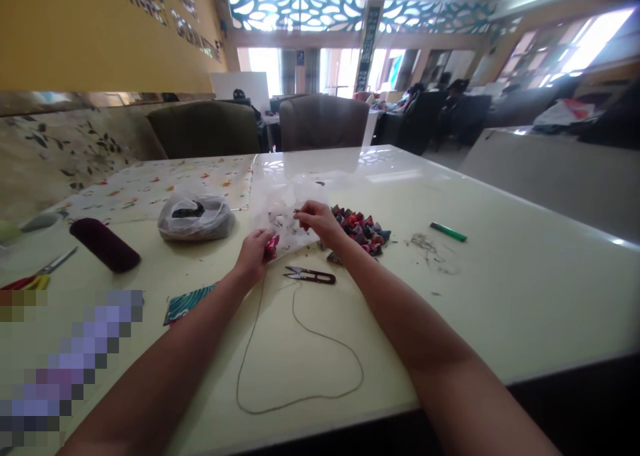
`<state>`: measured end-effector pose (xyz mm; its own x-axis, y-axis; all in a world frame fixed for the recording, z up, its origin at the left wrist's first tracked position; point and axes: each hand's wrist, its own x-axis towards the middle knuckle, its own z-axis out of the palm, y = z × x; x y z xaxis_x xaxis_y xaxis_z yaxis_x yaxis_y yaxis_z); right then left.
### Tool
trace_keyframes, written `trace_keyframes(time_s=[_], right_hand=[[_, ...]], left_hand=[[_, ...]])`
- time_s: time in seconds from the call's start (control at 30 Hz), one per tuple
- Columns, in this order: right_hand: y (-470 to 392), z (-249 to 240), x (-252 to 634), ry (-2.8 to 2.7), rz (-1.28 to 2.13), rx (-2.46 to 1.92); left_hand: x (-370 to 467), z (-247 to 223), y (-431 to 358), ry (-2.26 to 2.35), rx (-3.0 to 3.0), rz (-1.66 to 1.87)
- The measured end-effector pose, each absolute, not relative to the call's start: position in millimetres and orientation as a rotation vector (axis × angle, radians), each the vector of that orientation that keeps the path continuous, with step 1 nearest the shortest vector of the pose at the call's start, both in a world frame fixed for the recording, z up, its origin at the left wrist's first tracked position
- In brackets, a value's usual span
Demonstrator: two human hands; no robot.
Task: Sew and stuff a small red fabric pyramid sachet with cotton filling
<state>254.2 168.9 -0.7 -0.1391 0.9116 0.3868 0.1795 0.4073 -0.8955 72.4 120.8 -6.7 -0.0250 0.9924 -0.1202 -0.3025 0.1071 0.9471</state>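
My left hand [254,251] is closed around a small pink piece of fabric [271,245]. A long dark thread [280,408] runs down from near it and loops across the table. To its right, my right hand [316,219] pinches something small and dark, too tiny to name. Both hands are over a crumpled whitish plastic sheet [280,199] scattered with little dark bits. Just below them lie thread snips [325,278] with dark handles. Partly behind my right wrist is a pile of folded red, grey and dark fabric pieces [363,226].
Left of my hands sit a white plastic bag [210,224] with dark contents, a dark maroon case [105,244], scissors [37,281] and a teal patterned cloth [187,304]. On the right are a green marker-like object [449,232] and loose thread scraps [425,244]. Chairs [324,123] stand beyond the table.
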Motion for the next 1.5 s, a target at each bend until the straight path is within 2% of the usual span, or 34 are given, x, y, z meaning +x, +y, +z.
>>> trace_keyframes(time_s=[0.17, 0.37, 0.57, 0.73, 0.97, 1.17, 1.5], right_hand=[[165.5, -1.7, 255.9, -1.520, 0.994, -0.956], [155.0, 1.9, 238.2, -1.671, 1.066, -0.930], [166.2, -10.7, 241.3, -1.491, 0.865, -1.115], [170.8, -3.1, 256.7, -1.475, 0.759, -1.167], [157.5, 0.5, 231.1, -1.689, 0.926, -1.068], [163.3, -1.8, 238.3, -1.533, 0.839, -1.093], [153.6, 2.4, 231.1, -1.597, 1.056, -1.018]], left_hand=[[69.7, -14.1, 122.2, 1.046, 0.876, 1.281], [73.8, -16.5, 119.5, 0.997, 0.913, 1.260], [73.9, -17.6, 120.3, 1.008, 0.917, 1.268], [72.7, -20.7, 122.1, 1.025, 0.912, 1.282], [75.5, -21.9, 118.6, 1.008, 0.989, 1.260], [74.5, -23.2, 121.1, 1.040, 0.997, 1.280], [74.4, -23.7, 119.4, 1.065, 1.059, 1.276]])
